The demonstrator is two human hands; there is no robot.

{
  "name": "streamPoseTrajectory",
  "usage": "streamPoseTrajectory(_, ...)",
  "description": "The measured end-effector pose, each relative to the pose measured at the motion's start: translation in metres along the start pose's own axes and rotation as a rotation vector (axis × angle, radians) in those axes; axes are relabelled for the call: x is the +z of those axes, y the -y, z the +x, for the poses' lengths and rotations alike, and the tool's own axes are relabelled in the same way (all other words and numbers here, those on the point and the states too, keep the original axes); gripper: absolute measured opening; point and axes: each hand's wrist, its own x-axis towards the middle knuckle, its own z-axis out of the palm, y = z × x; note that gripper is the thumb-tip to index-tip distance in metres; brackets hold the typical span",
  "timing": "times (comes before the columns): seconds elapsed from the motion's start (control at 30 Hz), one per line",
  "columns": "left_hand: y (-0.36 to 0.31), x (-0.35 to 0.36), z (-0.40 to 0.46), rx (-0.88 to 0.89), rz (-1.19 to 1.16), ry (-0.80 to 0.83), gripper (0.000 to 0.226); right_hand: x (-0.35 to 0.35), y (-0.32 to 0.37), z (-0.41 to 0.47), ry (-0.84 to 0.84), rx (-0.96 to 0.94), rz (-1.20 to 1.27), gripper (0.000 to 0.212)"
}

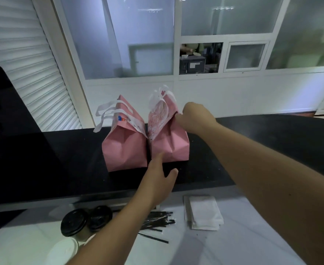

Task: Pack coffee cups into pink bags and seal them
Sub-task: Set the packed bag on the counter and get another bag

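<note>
Right hand (193,117) pinches right pink bag (168,142) near its top; left hand (160,180) released, fingers touching its base.
Right fingertips hidden behind bag; left pink bag (124,148) looks folded shut; cups (74,222) partly covered by forearm.

Two folded pink paper bags (136,142) side by side on black counter (252,142), right hand (195,119) pinching right one's top, left hand (160,178) open at its base

Single head-worn wide-angle view, looking forward and down, close over black counter (252,134), windowed wall beyond
</note>
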Motion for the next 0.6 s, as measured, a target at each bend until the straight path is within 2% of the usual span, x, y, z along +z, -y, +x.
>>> streamPoseTrajectory(0.17,-0.002,0.015,-0.023,0.006,0.028,0.009,0.068,0.002,-0.028,-0.050,-0.016,0.032,0.018,0.039)
streamPoseTrajectory(0.23,0.003,0.026,-0.032,0.001,0.041,0.060,0.068,0.013,-0.047,-0.072,-0.029,0.074,-0.014,0.033)
streamPoseTrajectory(0.37,0.004,0.052,-0.040,-0.010,0.077,0.161,0.065,0.031,-0.090,-0.125,-0.052,0.173,-0.046,0.043)
streamPoseTrajectory(0.5,-0.012,0.091,-0.055,0.013,0.114,0.227,0.063,0.030,-0.137,-0.188,-0.068,0.305,-0.030,0.037)
streamPoseTrajectory(0.6,-0.031,0.121,-0.079,0.074,0.167,0.301,0.061,0.023,-0.174,-0.249,-0.077,0.397,-0.044,0.041)
